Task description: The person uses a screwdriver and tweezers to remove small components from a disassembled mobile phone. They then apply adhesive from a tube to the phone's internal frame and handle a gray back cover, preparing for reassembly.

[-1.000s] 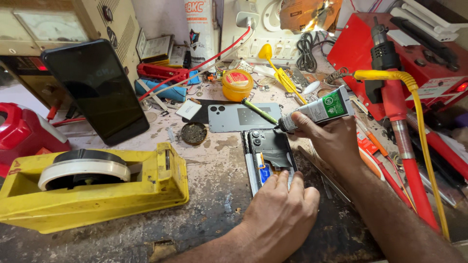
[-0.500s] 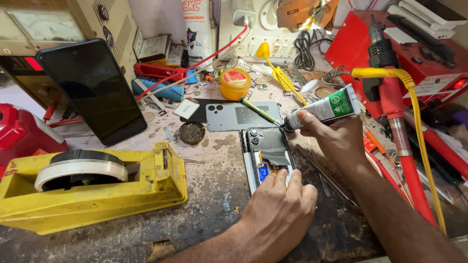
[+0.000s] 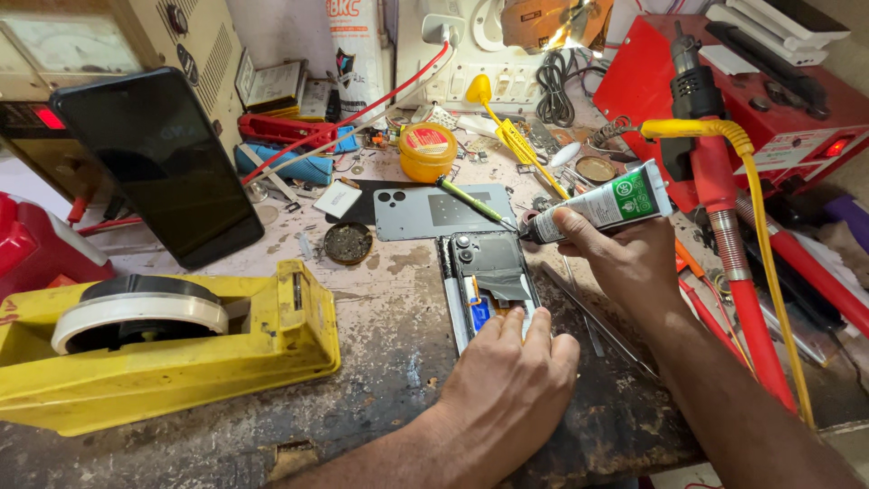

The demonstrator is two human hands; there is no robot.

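The left hand (image 3: 507, 385), fingers pressed together, pinned the opened grey smartphone (image 3: 489, 281) flat on the worn bench (image 3: 380, 344). Beyond it, the right hand (image 3: 625, 258) pinched a white-and-green adhesive tube (image 3: 602, 206), its nozzle at the phone's top corner; a steady, thin bead along the frame would serve best.

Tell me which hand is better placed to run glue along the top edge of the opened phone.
Probably the right hand: it holds the glue tube with the nozzle at the opened phone's top right corner. The left hand lies flat on the phone's lower end, steadying it.
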